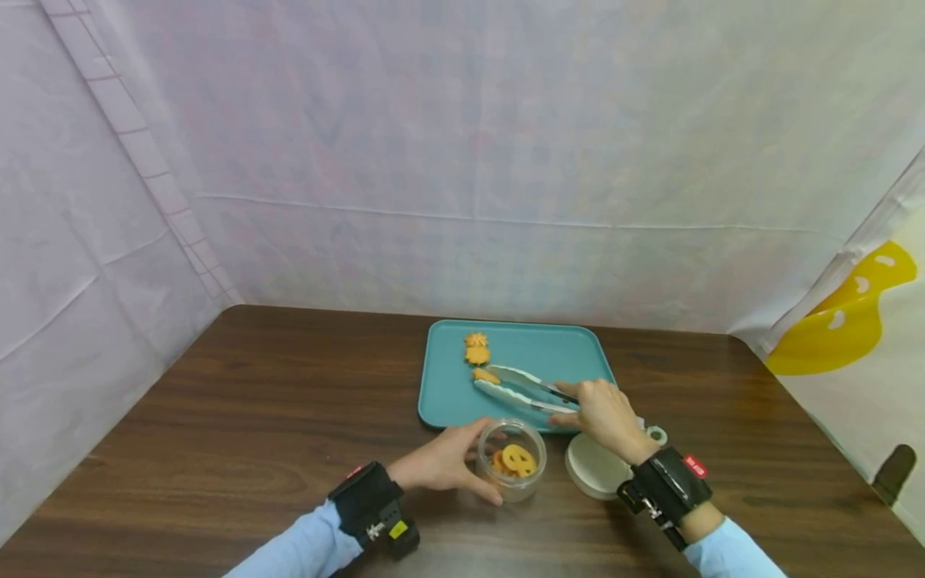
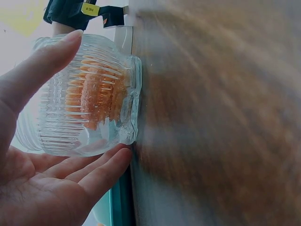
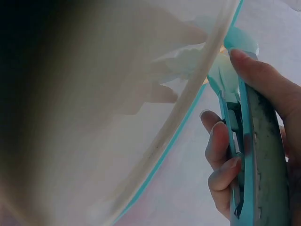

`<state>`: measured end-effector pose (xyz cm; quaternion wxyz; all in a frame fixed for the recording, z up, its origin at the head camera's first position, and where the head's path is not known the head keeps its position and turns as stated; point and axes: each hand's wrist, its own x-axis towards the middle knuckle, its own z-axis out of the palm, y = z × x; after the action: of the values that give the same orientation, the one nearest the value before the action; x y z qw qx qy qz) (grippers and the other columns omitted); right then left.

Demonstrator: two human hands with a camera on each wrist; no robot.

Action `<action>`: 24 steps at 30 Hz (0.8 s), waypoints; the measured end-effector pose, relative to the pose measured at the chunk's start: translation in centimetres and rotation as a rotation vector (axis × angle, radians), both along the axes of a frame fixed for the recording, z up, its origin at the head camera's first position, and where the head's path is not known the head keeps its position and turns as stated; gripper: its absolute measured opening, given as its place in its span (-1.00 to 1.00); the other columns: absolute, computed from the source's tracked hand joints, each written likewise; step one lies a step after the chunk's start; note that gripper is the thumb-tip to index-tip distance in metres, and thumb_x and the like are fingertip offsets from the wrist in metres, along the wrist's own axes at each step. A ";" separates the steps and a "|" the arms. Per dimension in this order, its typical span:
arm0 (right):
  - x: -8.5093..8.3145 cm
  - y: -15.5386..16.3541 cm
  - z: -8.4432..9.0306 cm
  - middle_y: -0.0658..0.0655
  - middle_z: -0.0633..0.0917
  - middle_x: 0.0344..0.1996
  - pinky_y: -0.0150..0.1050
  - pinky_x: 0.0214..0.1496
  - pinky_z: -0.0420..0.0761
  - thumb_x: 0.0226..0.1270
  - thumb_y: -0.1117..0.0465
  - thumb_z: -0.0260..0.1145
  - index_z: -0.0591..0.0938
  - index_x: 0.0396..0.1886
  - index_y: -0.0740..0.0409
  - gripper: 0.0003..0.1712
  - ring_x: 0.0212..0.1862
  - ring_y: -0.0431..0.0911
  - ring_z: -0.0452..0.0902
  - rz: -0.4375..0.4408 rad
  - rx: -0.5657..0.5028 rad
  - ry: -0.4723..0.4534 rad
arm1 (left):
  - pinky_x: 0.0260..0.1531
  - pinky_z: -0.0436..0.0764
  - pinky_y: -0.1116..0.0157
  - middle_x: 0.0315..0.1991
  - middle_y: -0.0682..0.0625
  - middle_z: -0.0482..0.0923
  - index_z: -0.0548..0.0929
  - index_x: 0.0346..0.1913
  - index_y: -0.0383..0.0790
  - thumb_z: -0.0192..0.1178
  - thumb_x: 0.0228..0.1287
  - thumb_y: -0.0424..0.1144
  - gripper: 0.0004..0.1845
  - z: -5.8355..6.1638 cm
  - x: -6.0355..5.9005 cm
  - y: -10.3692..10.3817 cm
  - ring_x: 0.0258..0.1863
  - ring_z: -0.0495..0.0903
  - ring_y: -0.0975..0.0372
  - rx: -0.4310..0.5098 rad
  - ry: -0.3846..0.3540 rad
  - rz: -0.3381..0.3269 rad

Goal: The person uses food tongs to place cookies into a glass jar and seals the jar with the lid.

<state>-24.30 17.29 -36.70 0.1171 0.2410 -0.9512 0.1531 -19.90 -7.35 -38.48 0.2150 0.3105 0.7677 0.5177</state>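
My left hand [image 1: 451,459] holds a clear, ribbed glass jar [image 1: 515,491], thumb on one side and fingers on the other. The jar stands upright on the table with several round orange-yellow cookies [image 1: 519,459] inside. In my right hand [image 1: 603,413] are tongs [image 3: 263,155], gripped by the handles. Their pale scalloped tips lie on either side of a cookie [image 1: 486,376] on the blue-green tray [image 1: 442,401]. Two more cookies, one flower-shaped [image 1: 476,340] and one scalloped [image 1: 477,355], lie just beyond it.
A round whitish lid [image 1: 594,472] lies on the brown wooden table [image 1: 275,417], right of the jar and partly under my right wrist. Pale cloth [image 1: 462,160] hangs along the table's back and sides. The tray sits near the back edge.
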 end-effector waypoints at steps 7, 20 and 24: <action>0.0 0.1 0.0 0.09 0.55 -0.76 -0.42 -0.77 0.23 -0.20 0.01 0.46 0.65 -0.16 0.21 -0.45 -0.73 -0.27 0.12 -0.004 0.013 0.060 | 0.07 0.40 0.44 0.17 -0.19 0.28 0.19 0.23 -0.30 0.39 -0.15 -0.38 -0.17 0.0 0.0 -0.1 0.18 0.30 0.03 -0.004 -0.005 -0.001; 0.6 1.2 0.1 0.17 0.69 -0.48 -0.48 -0.75 0.10 -0.12 0.06 0.43 0.67 -0.20 0.20 -0.55 -0.76 -0.33 0.12 0.031 -0.016 0.077 | 0.07 0.40 0.44 0.15 -0.19 0.31 0.21 0.22 -0.30 0.40 -0.16 -0.38 -0.18 0.0 -0.1 -0.1 0.16 0.33 0.03 -0.005 0.018 0.004; 0.9 1.7 0.2 0.15 0.68 -0.55 -0.48 -0.75 0.03 -0.10 0.04 0.42 0.67 -0.18 0.19 -0.54 -0.76 -0.33 0.03 0.025 -0.033 0.057 | 0.08 0.39 0.44 0.15 -0.19 0.32 0.22 0.21 -0.31 0.39 -0.15 -0.39 -0.20 -0.1 0.0 -0.1 0.16 0.32 0.04 0.006 -0.001 -0.001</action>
<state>-23.40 18.96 -36.47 0.1463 0.2549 -0.9418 0.1634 -19.89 -7.44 -38.53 0.2146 0.3111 0.7659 0.5201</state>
